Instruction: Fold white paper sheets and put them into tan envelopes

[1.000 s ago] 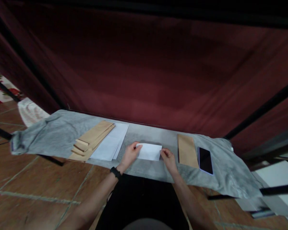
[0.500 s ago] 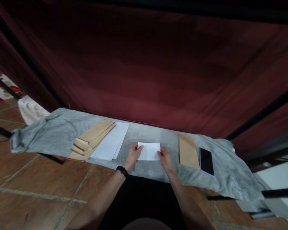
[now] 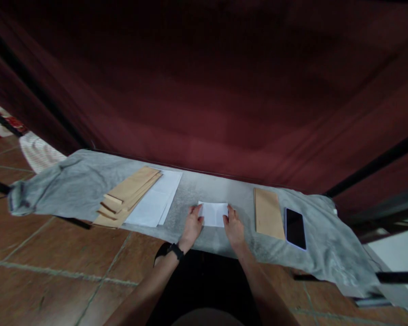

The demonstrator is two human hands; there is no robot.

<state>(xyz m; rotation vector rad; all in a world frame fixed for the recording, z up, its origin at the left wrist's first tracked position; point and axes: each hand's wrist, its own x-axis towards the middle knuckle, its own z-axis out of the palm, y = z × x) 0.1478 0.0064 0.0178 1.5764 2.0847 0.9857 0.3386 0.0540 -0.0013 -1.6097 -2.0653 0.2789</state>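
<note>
Between my hands is a white sheet of paper, folded small, low over the grey cloth. My left hand grips its left edge, with the thumb along the near side and the fingers at the far corner. On the right edge, my right hand holds it the same way. To the left lie larger white sheets, partly under a fanned stack of brown paper envelopes. More brown envelopes lie to the right of my right hand.
A dark-screened phone in a pale purple case lies beside the right-hand envelopes. The grey cloth covers a narrow bench. Behind it hangs a dark red curtain. Black metal bars cross at the sides, above a tiled floor.
The paper has shifted slightly right and now shows a faint vertical crease. Both hands have changed their hold, with the fingers moved toward the far corners. The camera has tilted a little.
</note>
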